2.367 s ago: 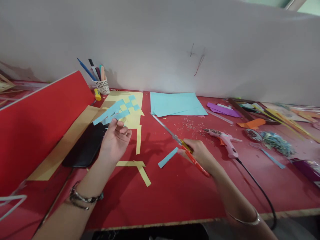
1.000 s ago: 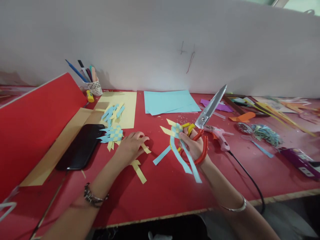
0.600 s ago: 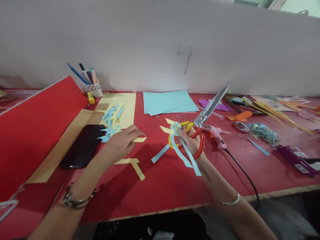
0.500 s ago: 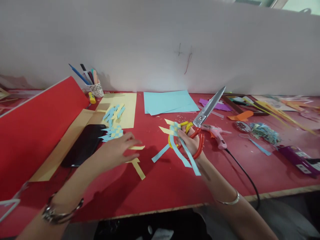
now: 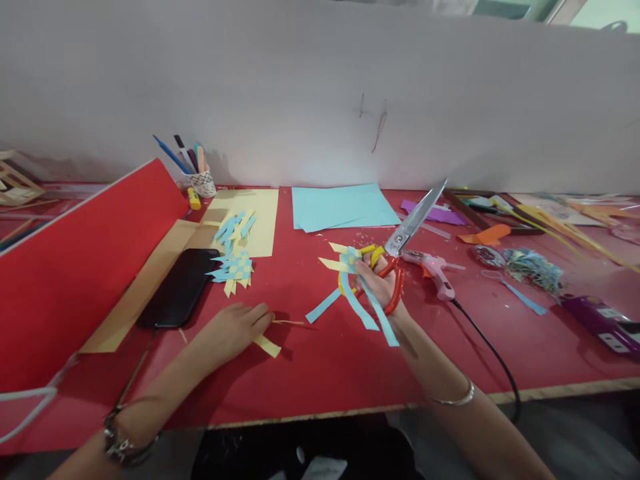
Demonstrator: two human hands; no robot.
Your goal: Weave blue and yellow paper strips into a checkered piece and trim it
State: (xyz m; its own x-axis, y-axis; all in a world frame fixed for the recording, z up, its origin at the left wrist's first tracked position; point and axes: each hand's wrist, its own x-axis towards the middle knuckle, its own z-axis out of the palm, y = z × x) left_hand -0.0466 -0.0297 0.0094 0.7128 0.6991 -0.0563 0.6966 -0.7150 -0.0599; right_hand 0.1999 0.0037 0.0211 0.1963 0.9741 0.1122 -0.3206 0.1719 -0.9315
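Observation:
My right hand (image 5: pixel 379 281) is closed around the red and yellow handles of large scissors (image 5: pixel 410 227), blades pointing up and away. Its thumb also pins a woven blue-and-yellow paper piece (image 5: pixel 351 259), whose long blue strips hang over the handles. Low over the red table, my left hand (image 5: pixel 241 328) has its fingers together on a yellow paper strip (image 5: pixel 290 323), seen nearly edge-on. Another yellow strip (image 5: pixel 267 345) sticks out beneath that hand. Just beyond it lies a second woven paper piece (image 5: pixel 237 268) with pointed ends, beside loose cut strips (image 5: pixel 234 227).
A black phone (image 5: pixel 175 290) and a slanted red board (image 5: pixel 90 267) stand left. Behind are a pen cup (image 5: pixel 203 182), yellow paper (image 5: pixel 263 227) and blue sheets (image 5: pixel 345 207). To the right lie a corded pink glue gun (image 5: pixel 434 268), an orange scrap (image 5: pixel 485 235) and a purple device (image 5: pixel 600 323).
My left hand has lowered toward the table and nearer to me, its fingers closing together with the yellow strip. My right hand keeps the scissors and woven piece almost unmoved. The view shifted slightly.

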